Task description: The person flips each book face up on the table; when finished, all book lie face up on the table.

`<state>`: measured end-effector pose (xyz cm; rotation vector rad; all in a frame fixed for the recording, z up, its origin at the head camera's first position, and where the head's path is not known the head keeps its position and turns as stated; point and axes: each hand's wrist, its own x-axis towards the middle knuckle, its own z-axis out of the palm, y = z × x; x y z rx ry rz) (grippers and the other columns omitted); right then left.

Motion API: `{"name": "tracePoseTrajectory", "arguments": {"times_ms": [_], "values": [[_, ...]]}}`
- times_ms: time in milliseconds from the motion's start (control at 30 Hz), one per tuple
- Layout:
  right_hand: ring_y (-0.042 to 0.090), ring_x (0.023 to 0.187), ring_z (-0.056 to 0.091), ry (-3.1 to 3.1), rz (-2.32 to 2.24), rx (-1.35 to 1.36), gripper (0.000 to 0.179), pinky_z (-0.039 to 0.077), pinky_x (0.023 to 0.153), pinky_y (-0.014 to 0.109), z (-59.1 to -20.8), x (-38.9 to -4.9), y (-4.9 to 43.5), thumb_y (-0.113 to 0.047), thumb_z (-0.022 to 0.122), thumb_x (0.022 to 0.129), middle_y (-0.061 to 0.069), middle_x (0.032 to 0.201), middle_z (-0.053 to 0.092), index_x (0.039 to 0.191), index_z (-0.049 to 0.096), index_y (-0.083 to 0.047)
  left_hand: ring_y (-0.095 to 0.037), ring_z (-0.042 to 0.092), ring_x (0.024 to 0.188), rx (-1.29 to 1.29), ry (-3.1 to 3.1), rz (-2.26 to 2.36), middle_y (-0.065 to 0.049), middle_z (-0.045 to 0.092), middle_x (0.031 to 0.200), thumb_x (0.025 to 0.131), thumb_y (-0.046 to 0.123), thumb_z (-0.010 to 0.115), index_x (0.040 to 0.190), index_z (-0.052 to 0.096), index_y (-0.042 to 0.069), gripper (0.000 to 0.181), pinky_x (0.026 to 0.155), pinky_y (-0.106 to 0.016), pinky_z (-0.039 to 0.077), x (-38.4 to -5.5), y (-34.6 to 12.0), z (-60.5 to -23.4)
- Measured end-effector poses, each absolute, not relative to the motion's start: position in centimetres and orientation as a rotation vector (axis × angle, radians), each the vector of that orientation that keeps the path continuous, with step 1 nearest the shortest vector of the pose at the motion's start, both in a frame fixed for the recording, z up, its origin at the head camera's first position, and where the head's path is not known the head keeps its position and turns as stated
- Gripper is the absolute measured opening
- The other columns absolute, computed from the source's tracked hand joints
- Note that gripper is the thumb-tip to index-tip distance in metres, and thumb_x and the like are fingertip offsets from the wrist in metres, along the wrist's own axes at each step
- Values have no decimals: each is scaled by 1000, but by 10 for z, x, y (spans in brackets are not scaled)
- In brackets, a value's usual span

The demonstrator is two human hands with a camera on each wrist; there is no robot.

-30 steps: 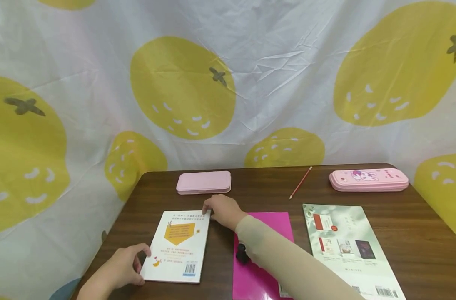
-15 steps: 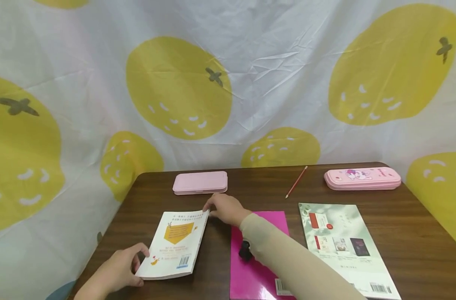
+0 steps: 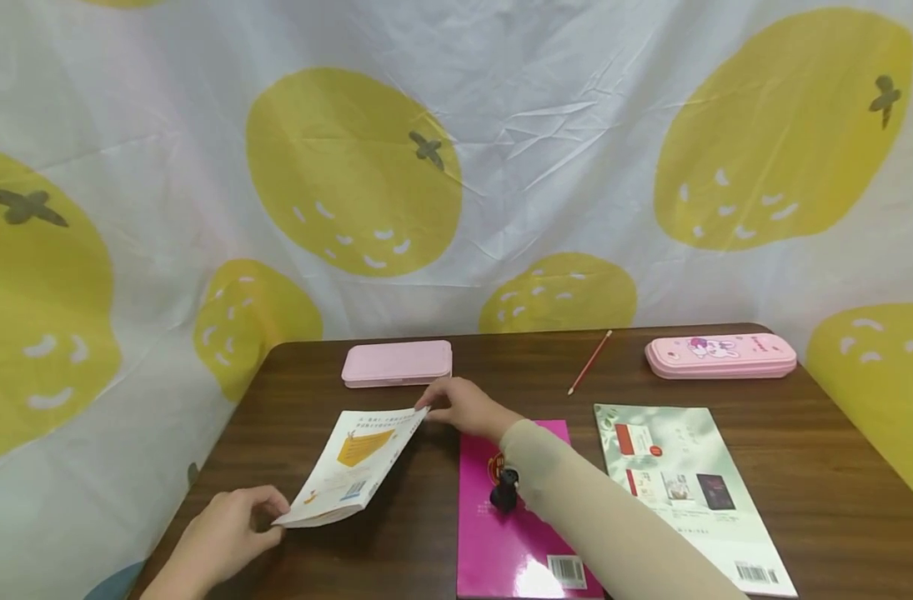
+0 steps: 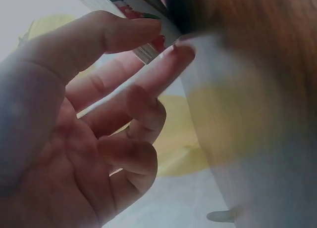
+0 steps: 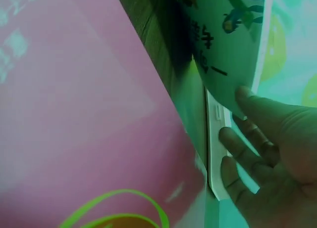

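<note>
A white paperback book (image 3: 351, 467) with an orange patch and a barcode on its cover is tilted above the brown table, its right side raised. My right hand (image 3: 467, 408) pinches its far right corner between thumb and fingers; the right wrist view shows the thumb (image 5: 262, 107) against the book's printed cover (image 5: 225, 50). At the near left corner, my left hand (image 3: 227, 529) holds the book with the index finger and thumb. From the left wrist, the book's edge (image 4: 147, 54) shows between thumb and fingers, with the other fingers (image 4: 133, 156) loosely curled.
A magenta book (image 3: 501, 550) lies under my right forearm, and a pale green book (image 3: 689, 492) lies to its right. Along the back are a pink case (image 3: 396, 362), a red pencil (image 3: 589, 362) and a pink rabbit pencil case (image 3: 719, 356). A fruit-patterned curtain (image 3: 546, 167) hangs behind.
The white book lay flat a second ago; its right side has risen and it now tilts. My right hand has moved slightly up and right with its corner. The left hand stays at the near corner.
</note>
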<state>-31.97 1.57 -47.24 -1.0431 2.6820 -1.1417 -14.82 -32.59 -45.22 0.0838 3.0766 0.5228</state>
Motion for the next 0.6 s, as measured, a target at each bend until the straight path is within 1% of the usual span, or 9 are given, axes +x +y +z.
{"name": "tracePoseTrajectory", "arguments": {"times_ms": [133,233,333,433,500,600], "values": [[24,112,67,2662,-1254,-1090,15,51,102,38,-470,-320,16,-6,76,92,8,112,75,106,78,-8,-5,45,59,106,3128,518,10,53,67,73,19,85,88,70,32,25,51,-30,36,-146,-329,-447],[25,107,68,2658,-1374,-1063,16,53,99,38,-467,-320,15,-7,75,92,7,110,75,108,77,-7,-3,44,56,116,3185,536,13,53,66,75,19,84,87,68,33,25,48,-27,36,-146,-330,-443],[25,101,69,2640,-1501,-1010,16,55,94,38,-463,-320,14,-6,74,93,8,109,74,109,76,-6,-3,43,51,84,3229,560,14,53,64,78,20,83,89,66,34,25,45,-28,36,-146,-330,-441],[21,92,67,2626,-1583,-963,15,56,87,34,-460,-320,14,-5,73,93,9,107,74,108,76,-6,-3,41,48,70,3274,577,15,58,68,80,21,82,91,67,34,23,42,-27,34,-145,-331,-439],[16,88,65,2617,-1615,-932,15,55,82,30,-459,-320,14,-5,73,94,8,105,73,108,76,-8,-3,39,46,88,3324,597,14,58,66,80,19,83,91,69,33,23,41,-27,33,-144,-331,-439],[14,86,64,2610,-1644,-914,15,54,79,28,-456,-321,14,-7,73,94,9,104,73,109,76,-9,1,38,46,151,3465,636,15,61,66,76,16,84,89,70,32,25,42,-26,32,-144,-332,-439]]}}
